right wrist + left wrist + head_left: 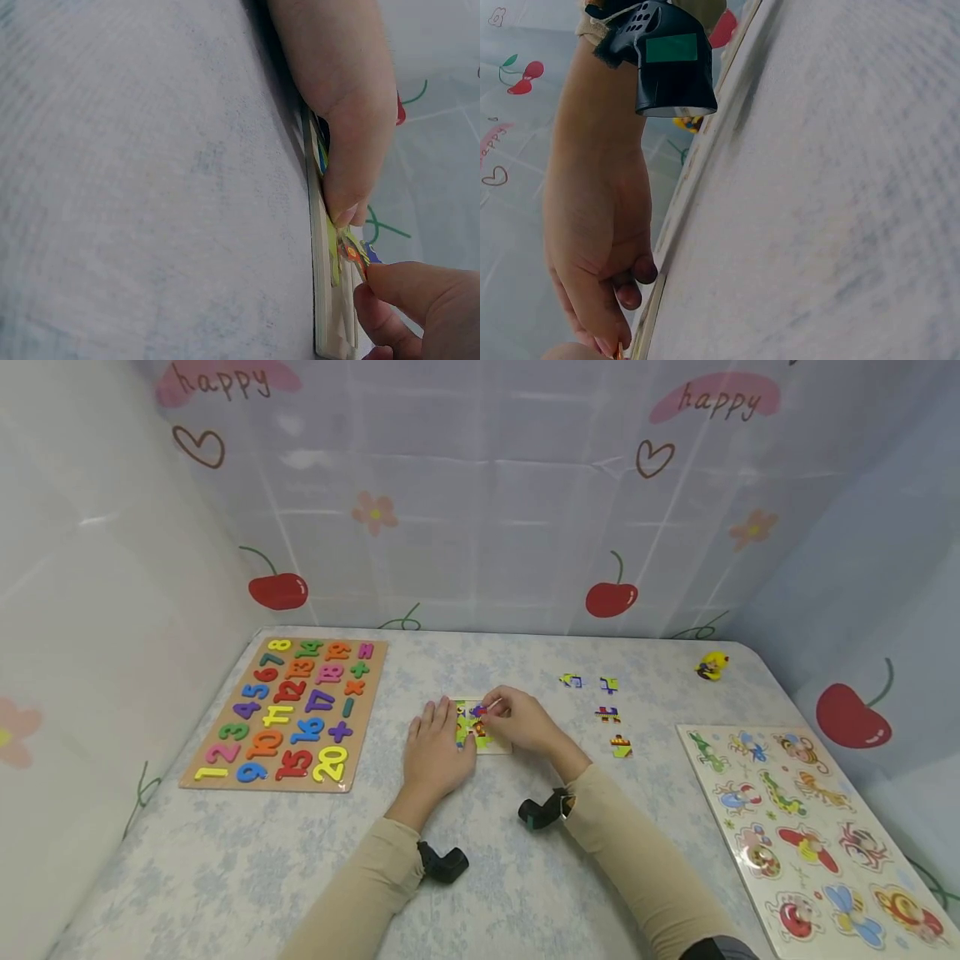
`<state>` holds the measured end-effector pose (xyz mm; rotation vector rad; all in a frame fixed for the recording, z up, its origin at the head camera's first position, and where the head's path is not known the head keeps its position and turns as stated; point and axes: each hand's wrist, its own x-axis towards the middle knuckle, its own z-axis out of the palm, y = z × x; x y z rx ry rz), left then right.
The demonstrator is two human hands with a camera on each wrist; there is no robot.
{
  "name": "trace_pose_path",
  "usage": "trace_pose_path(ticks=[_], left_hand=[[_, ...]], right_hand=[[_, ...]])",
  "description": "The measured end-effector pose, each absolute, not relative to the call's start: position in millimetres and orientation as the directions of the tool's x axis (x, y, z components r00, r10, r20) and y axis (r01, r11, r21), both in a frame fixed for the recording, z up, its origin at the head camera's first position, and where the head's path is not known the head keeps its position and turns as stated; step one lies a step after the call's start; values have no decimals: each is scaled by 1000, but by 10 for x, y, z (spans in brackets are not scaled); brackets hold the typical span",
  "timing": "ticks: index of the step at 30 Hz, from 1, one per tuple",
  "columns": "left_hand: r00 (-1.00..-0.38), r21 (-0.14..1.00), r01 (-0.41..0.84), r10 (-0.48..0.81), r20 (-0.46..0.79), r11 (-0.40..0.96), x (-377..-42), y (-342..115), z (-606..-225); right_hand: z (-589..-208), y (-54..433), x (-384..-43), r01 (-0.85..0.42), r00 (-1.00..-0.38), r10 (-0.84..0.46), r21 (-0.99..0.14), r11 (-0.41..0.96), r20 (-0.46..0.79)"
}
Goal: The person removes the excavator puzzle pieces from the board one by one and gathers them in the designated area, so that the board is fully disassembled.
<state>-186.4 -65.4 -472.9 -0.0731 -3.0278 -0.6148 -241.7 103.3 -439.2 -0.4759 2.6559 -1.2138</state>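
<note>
A small jigsaw board [498,749] lies mid-table, with several colourful jigsaw pieces [462,717] set in it. My left hand [440,752] rests along its left side, fingers stretched forward and thumb at the near edge. Over the board's right side, my right hand [521,723] pinches a jigsaw piece [352,251] between thumb and finger. That piece stands tilted just above the board in the right wrist view, close to the left thumb tip; whether they touch I cannot tell. My right hand hides part of the board in the head view.
Several loose jigsaw pieces [608,714] lie right of the board. A wooden number board [358,718] is at the left, an insect picture board [738,852] at the right front. A small yellow figurine [712,666] stands at the back right, near the curtain [480,543].
</note>
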Motion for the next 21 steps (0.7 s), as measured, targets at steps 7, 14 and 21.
trace_pose_path(ticks=[7,14,21], left_hand=[[-997,384,60,39,63,921,-1874,-660,-4755],[-997,387,66,41,72,920,-1869,-657,-4767],[-997,391,59,32,76,918,-1871,-655,-4756]], right_hand=[[-4435,986,-2424,-194,-936,-348,-759,621,-45],[-4443,1022,-2429,-187,-950,-311,-778,599,-11],[-4342,1217,-2436,-130,-963,-268,-801,585,-39]])
